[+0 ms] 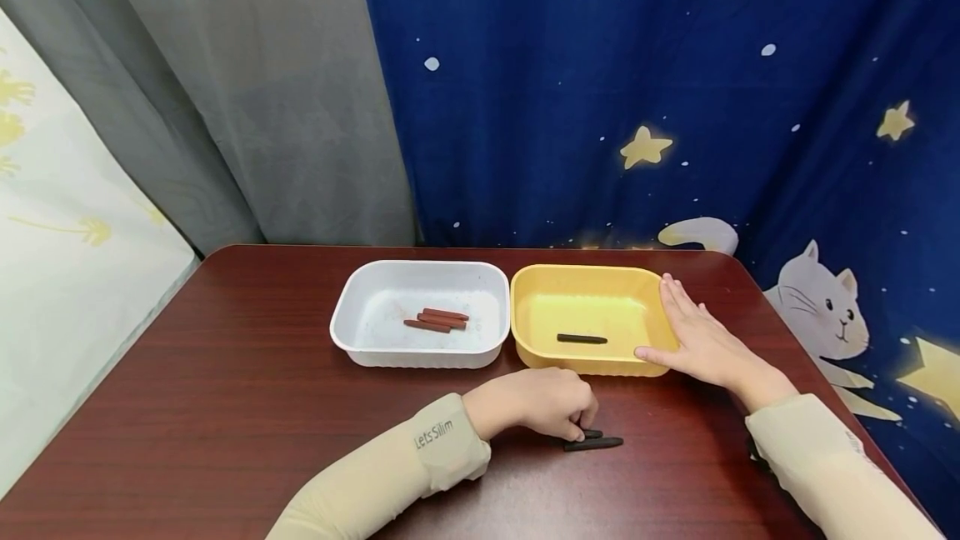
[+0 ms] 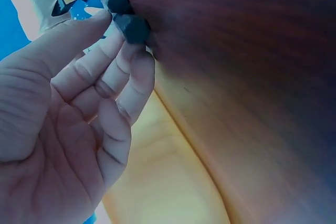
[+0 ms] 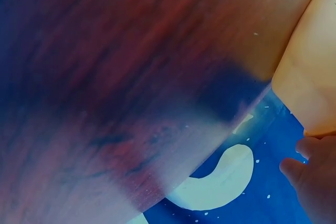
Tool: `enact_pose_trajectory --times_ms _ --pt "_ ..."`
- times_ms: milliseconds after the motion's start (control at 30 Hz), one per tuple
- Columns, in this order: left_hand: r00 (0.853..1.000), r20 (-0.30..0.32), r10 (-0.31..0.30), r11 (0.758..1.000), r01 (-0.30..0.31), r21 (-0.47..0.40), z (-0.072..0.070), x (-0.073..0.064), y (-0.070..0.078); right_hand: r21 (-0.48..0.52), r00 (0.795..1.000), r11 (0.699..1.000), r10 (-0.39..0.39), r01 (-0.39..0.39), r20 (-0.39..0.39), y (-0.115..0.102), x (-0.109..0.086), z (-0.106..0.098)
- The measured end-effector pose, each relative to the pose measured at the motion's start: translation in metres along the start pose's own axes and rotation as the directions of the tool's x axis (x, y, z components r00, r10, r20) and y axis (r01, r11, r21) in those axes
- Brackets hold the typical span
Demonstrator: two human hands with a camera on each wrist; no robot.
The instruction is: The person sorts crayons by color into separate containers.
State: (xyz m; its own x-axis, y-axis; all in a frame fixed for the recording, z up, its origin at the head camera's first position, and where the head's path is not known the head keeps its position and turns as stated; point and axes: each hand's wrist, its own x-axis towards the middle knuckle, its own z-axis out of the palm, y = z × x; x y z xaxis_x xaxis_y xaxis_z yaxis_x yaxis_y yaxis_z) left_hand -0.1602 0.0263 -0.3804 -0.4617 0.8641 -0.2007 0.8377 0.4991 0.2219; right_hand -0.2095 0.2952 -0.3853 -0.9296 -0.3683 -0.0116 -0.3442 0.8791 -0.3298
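My left hand [image 1: 551,402] is low over the table in front of the yellow basin [image 1: 525,347], its thumb and fingers closed on a black crayon [image 1: 592,433]. Right beside it, nearer the front, lies another black crayon [image 1: 594,444]. Dark ends of both show at the fingertips in the left wrist view. Against the basin's right end rests my right hand [image 1: 701,344], fingers extended along the rim and thumb over the front corner. Inside that basin lies one black crayon [image 1: 582,339].
To the left, touching the yellow basin, stands a white basin [image 1: 345,325] with several reddish-brown crayons [image 1: 442,321] in it. Both stand on a dark red wooden table [image 1: 247,390]. Behind its far edge hang a grey curtain [image 1: 300,107] and a blue starry curtain [image 1: 525,148].
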Motion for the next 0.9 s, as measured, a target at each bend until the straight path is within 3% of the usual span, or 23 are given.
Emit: enact_pose_trajectory --times_ms 567,900 --pt "1.000 -0.003 -0.021 1.000 0.021 -0.008 -0.0005 0.0027 -0.0011 -0.018 1.000 1.000 -0.015 0.015 -0.013 -0.0016 -0.0011 0.0004" --pt "0.999 -0.017 0.051 0.999 -0.051 -0.007 -0.0095 0.0000 0.0001 -0.017 1.000 1.000 -0.012 0.011 -0.010 -0.0012 -0.0012 0.0008"
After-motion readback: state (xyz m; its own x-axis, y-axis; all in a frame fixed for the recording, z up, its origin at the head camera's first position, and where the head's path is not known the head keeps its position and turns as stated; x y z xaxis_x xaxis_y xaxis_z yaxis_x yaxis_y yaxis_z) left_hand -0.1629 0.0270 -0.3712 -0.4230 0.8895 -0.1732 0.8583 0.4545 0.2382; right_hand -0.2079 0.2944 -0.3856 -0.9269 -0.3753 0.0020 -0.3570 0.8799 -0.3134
